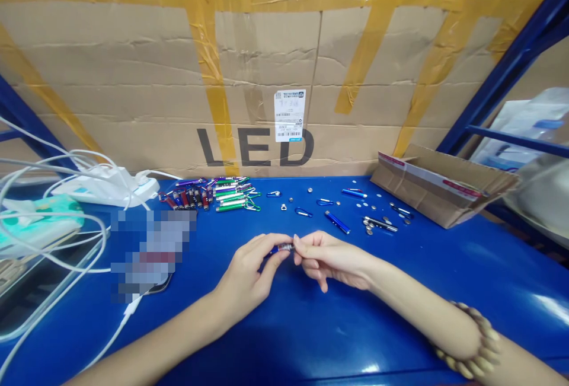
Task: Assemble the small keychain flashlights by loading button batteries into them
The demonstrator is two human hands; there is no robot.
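Observation:
Both my hands meet over the blue table (311,327), holding one small keychain flashlight (281,249) between them. My left hand (251,276) pinches its dark blue body. My right hand (326,258) grips the silver end with the fingertips. Behind them lies a pile of coloured keychain flashlights (213,193). To the right are loose blue flashlight bodies (336,222), carabiner clips (303,211) and small button cells (368,229), scattered on the table.
A large taped cardboard box marked LED (267,77) stands along the back. An open small cardboard box (440,184) lies at the right. A white power strip (111,187) with cables and a blurred object (151,252) sit at the left. Blue shelf struts frame both sides.

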